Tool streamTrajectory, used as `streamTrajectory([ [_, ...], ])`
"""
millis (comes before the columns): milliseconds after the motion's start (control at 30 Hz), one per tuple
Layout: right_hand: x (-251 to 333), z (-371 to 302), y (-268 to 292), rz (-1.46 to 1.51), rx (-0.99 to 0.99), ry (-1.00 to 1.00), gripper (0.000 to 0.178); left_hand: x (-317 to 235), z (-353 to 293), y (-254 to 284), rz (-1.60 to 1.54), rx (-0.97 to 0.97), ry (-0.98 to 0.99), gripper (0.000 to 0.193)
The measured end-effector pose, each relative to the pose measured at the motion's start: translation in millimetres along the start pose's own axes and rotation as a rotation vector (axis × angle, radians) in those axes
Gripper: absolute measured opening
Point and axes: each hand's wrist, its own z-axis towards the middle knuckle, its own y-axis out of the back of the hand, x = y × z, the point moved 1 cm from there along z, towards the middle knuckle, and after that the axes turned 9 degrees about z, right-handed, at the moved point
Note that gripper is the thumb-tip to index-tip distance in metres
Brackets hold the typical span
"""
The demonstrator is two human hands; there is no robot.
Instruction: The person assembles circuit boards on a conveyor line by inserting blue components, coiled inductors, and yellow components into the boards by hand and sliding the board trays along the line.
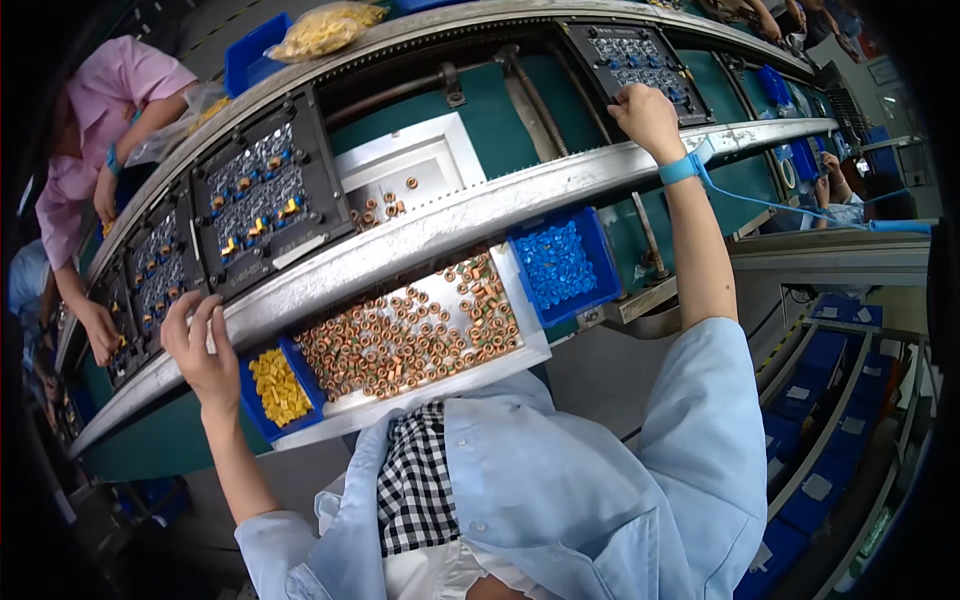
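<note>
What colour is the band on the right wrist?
Light blue; the band shows best in the head view.

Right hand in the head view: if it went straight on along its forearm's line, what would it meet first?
Probably the circuit boards with blue parts in the black tray, which the right hand overlaps in this view; depth, and whether the fingertips touch them, is unclear.

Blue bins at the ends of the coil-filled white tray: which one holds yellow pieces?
The left bin, the one nearer the left hand: its pieces are yellow, while the right bin holds blue ones.
</note>
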Motion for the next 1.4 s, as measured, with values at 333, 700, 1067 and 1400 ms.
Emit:
streamTrajectory([
  [333, 193.4, -32.0, -4.2, 0.178, 0.117, 0.266, 0.019, -207.8, 9.9, -40.2, -0.735, 0.417, -0.55, 0.013],
  [700, 119.8, -99.3, 40.6, 0.12, 0.281, 0.443, 0.006, -325.2, 44.6, -112.2, -0.221, 0.666, -0.695, 0.009],
  [1067, 66.0, -152.0, -34.4, -0.04, 0.31, 0.488, 0.009, -332.0, 31.6, -133.7, -0.495, 0.52, -0.656, 0.007],
  [1400, 60.2, -154.8, -27.4, 0.087, 0.313, 0.494, 0.013, -324.9, 42.3, -119.2, -0.541, 0.685, -0.694, 0.004],
])
